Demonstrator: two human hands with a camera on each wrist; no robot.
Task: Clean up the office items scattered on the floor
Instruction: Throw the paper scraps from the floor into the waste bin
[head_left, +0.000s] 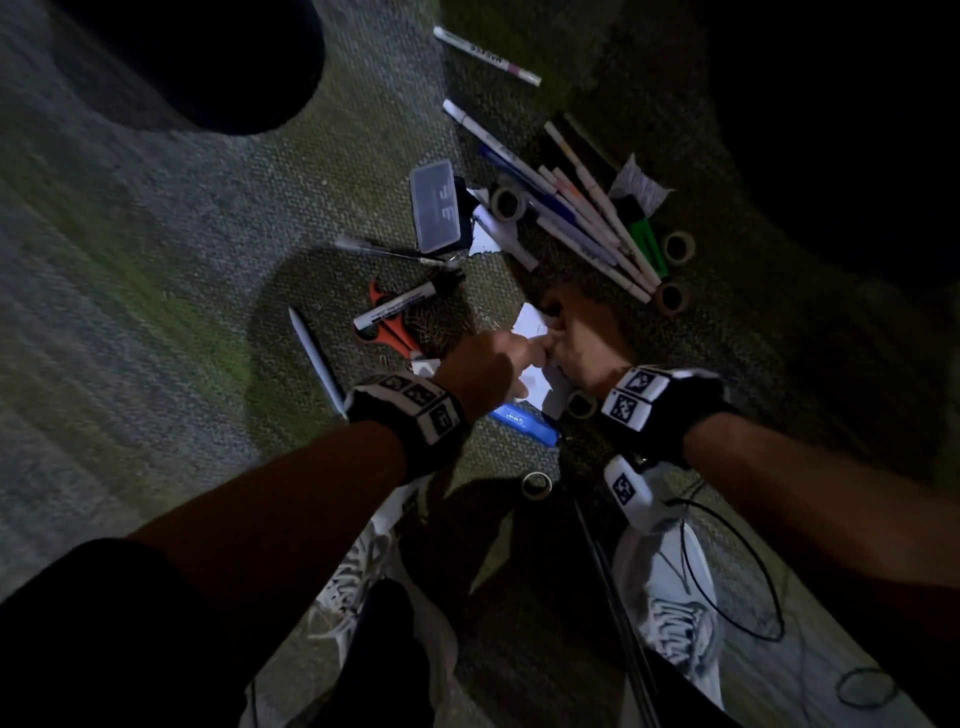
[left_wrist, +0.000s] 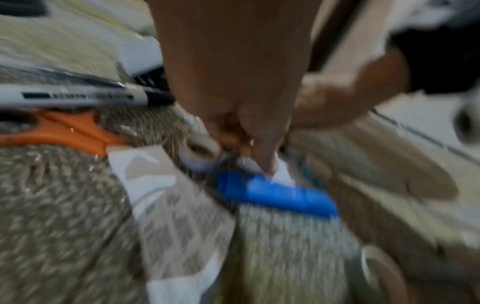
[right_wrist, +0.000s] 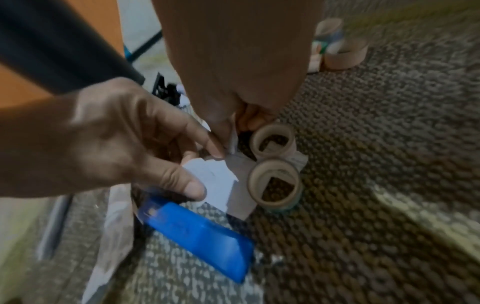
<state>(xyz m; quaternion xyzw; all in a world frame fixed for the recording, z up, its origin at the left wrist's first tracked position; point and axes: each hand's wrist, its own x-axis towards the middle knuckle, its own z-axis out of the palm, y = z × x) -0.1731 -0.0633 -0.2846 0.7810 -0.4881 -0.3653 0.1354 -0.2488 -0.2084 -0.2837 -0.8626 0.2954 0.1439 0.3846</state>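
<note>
White paper scraps (head_left: 531, 325) lie on the carpet among scattered office items. My left hand (right_wrist: 207, 170) holds one white scrap (right_wrist: 218, 181) between thumb and index finger, just above a blue plastic case (right_wrist: 197, 228). My right hand (right_wrist: 241, 131) meets it from the other side and pinches a strip of the paper (right_wrist: 233, 142). In the head view both hands touch, the left hand (head_left: 535, 358) and the right hand (head_left: 553, 332). Two cardboard tape rolls (right_wrist: 275, 163) stand right beside the fingers. The left wrist view is blurred; there the left hand (left_wrist: 259, 162) points down at the blue case (left_wrist: 275, 193).
Orange scissors (head_left: 387, 327) and a black-capped marker (head_left: 400, 306) lie left of the hands. A clear box (head_left: 435, 208), a pile of pens and markers (head_left: 582, 218), a green highlighter (head_left: 647, 241) and more tape rolls (head_left: 672, 297) lie beyond. My white shoes (head_left: 670, 597) and a black cable (head_left: 753, 561) are near.
</note>
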